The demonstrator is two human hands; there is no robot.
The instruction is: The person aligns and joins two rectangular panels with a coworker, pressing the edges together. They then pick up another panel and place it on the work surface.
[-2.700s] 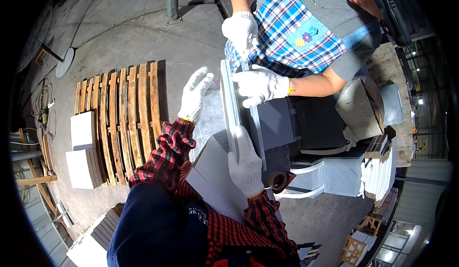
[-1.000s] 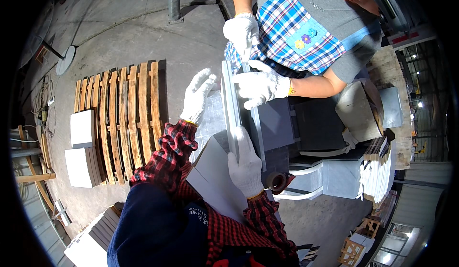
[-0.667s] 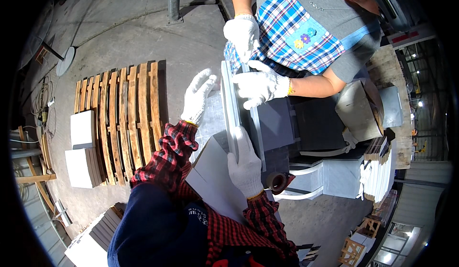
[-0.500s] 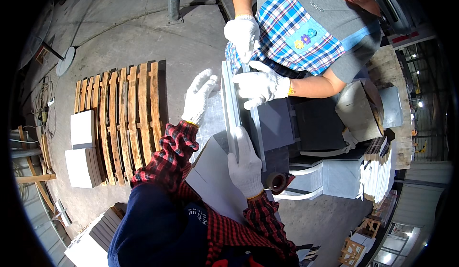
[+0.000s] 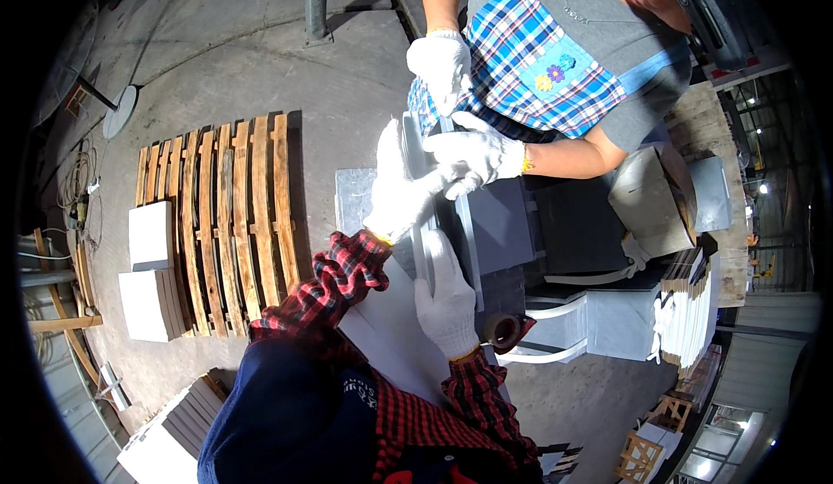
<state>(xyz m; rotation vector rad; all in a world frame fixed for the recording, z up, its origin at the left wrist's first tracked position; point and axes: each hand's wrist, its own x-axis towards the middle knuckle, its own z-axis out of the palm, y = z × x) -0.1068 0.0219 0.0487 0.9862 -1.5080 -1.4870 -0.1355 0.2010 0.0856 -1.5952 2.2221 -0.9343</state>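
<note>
Grey slab (image 5: 416, 147) stood on edge, left grip (image 5: 397, 193) spread against it, right grip (image 5: 448, 297) rested along it, pinch unclear, co-worker's gloved hand (image 5: 482, 156) blocked the far side, tape roll (image 5: 494, 335) sat near, pallet (image 5: 239, 224) lay left.

A slatted wooden pallet (image 5: 263, 206) is lying on the concrete floor (image 5: 226, 76).
Two white-faced blocks (image 5: 146, 304) are sitting at its lower-left corner; a grey metal post (image 5: 316, 3) is rising beyond it. Far left, what may be coiled cable (image 5: 76, 176) is lying near a round-based stand (image 5: 121, 113); wooden crates (image 5: 640, 454) are resting at lower right.
</note>
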